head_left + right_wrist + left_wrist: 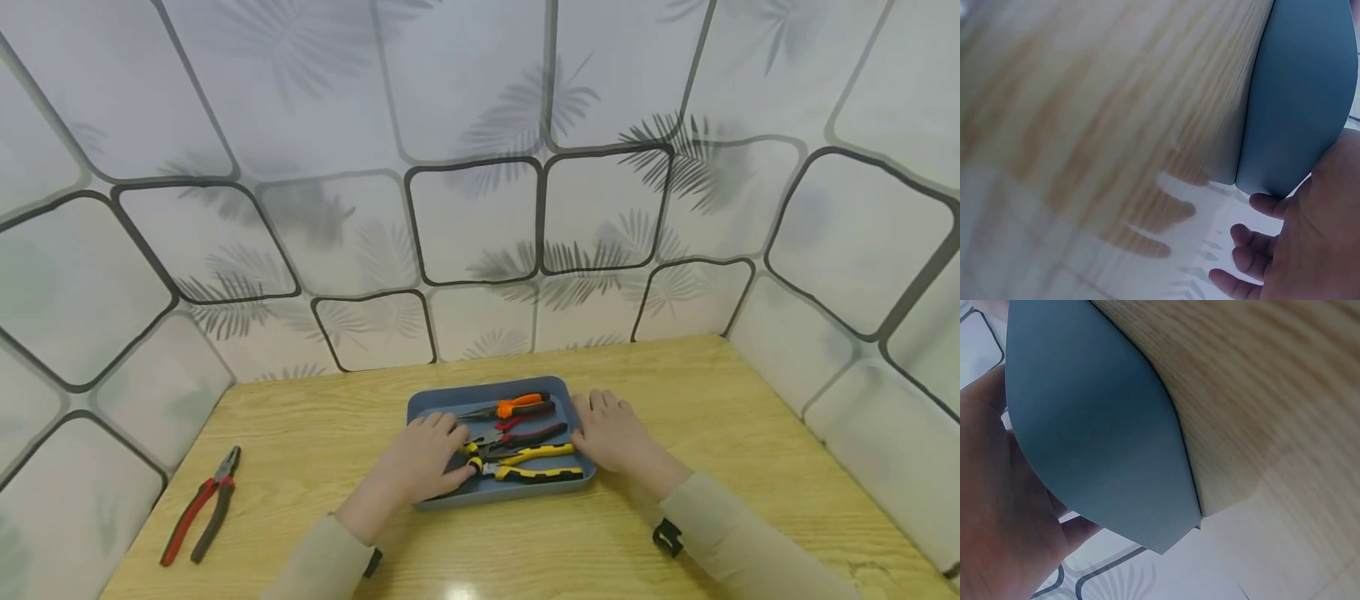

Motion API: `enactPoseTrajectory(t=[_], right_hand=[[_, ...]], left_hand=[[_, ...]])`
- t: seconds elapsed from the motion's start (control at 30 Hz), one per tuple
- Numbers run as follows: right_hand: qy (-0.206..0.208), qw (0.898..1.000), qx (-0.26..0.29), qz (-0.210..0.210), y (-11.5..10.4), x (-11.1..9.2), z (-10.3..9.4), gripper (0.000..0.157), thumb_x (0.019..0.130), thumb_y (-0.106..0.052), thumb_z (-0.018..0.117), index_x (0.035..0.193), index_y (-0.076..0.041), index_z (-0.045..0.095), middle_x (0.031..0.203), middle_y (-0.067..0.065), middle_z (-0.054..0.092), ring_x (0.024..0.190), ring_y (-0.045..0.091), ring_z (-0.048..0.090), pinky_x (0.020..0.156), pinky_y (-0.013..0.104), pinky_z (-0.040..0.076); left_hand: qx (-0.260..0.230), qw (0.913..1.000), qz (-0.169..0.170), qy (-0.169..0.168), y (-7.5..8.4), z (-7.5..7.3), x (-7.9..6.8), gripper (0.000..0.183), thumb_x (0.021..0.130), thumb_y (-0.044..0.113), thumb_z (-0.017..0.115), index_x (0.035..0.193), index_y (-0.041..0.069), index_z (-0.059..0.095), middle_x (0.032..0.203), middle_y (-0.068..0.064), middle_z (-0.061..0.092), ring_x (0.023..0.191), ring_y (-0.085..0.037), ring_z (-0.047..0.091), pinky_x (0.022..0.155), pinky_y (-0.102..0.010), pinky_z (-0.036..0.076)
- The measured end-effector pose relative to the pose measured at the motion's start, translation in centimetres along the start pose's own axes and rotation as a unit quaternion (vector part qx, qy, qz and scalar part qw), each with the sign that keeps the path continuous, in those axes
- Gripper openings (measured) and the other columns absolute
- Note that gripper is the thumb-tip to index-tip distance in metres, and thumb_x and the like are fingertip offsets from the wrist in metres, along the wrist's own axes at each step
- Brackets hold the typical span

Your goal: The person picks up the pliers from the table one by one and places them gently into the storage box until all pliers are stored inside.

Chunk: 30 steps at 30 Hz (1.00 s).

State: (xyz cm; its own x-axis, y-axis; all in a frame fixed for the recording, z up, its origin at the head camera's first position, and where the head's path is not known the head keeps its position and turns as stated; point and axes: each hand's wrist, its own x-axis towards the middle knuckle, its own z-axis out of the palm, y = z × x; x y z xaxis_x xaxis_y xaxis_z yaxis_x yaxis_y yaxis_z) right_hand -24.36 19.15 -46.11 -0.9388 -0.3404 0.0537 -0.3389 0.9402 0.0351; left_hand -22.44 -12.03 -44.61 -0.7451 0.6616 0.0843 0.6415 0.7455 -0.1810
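A blue-grey tray (495,493) on the wooden table holds several pliers. My left hand (423,454) reaches over its left rim, thumb and fingers around pliers with yellow-and-black handles (472,462), mostly hidden under the hand. Another yellow-handled pair (540,475) lies with its handles toward the right. Behind it are red-and-black pliers (532,436) and, at the back, orange-and-black long-nose pliers (521,407). My right hand (611,433) rests at the tray's right end, fingers loosely extended outside the wall. The left wrist view shows the tray's outer wall (1097,425) in front of my left fingers.
Another pair of red-and-black pliers (206,504) lies apart on the table (315,467) at the far left, handles spread toward me. Patterned white panels (480,217) close off the table's back and both sides.
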Motion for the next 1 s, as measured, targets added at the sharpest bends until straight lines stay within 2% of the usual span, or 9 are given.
enactPoseTrajectory(t=[0.13,0.4,0.67,0.83,1.0], right_hand=[[0.007,1.0,0.003,-0.012,0.1,0.1,0.1,0.05,0.09,-0.034,0.053,0.13,-0.005,0.044,0.1,0.013,0.047,0.088,0.027,0.043,0.07,0.042,0.039],[0.029,0.999,0.004,-0.041,0.0,0.3,-0.3,0.036,0.089,-0.028,0.057,0.114,-0.003,0.05,0.093,0.01,0.046,0.079,0.022,0.038,0.065,0.037,0.034],[0.048,0.998,-0.02,-0.048,0.1,0.6,-0.2,0.032,0.088,-0.028,0.056,0.109,-0.003,0.053,0.094,0.011,0.048,0.084,0.024,0.044,0.071,0.042,0.041],[0.065,0.996,-0.03,-0.05,0.1,0.7,-0.1,0.028,0.087,-0.027,0.057,0.103,-0.004,0.055,0.092,0.011,0.05,0.083,0.025,0.047,0.071,0.043,0.042],[0.06,0.997,-0.027,-0.042,-0.1,0.6,-0.2,0.028,0.087,-0.028,0.058,0.103,-0.005,0.054,0.091,0.01,0.049,0.081,0.024,0.045,0.068,0.042,0.04]], left_hand=[[-0.006,1.0,0.001,-0.004,0.0,-0.3,0.0,0.046,0.089,0.061,0.045,0.11,0.021,0.054,0.099,0.002,0.052,0.087,-0.015,0.049,0.075,-0.034,0.043],[-0.014,0.9999,0.005,0.003,-0.2,-0.8,-0.2,0.044,0.089,0.059,0.049,0.109,0.02,0.055,0.096,0.003,0.051,0.085,-0.016,0.048,0.073,-0.033,0.042],[-0.013,0.9997,0.008,0.018,-0.5,-1.0,-0.4,0.046,0.089,0.058,0.05,0.114,0.02,0.057,0.099,0.003,0.052,0.089,-0.016,0.049,0.075,-0.032,0.043],[-0.02,0.9995,0.008,0.022,-0.8,-1.5,-0.8,0.046,0.089,0.056,0.051,0.115,0.018,0.057,0.097,0.003,0.052,0.085,-0.015,0.047,0.073,-0.031,0.041],[-0.033,0.9989,0.006,0.033,-1.3,-1.9,-1.5,0.047,0.089,0.055,0.053,0.114,0.016,0.058,0.097,0.002,0.051,0.084,-0.015,0.045,0.073,-0.032,0.041]])
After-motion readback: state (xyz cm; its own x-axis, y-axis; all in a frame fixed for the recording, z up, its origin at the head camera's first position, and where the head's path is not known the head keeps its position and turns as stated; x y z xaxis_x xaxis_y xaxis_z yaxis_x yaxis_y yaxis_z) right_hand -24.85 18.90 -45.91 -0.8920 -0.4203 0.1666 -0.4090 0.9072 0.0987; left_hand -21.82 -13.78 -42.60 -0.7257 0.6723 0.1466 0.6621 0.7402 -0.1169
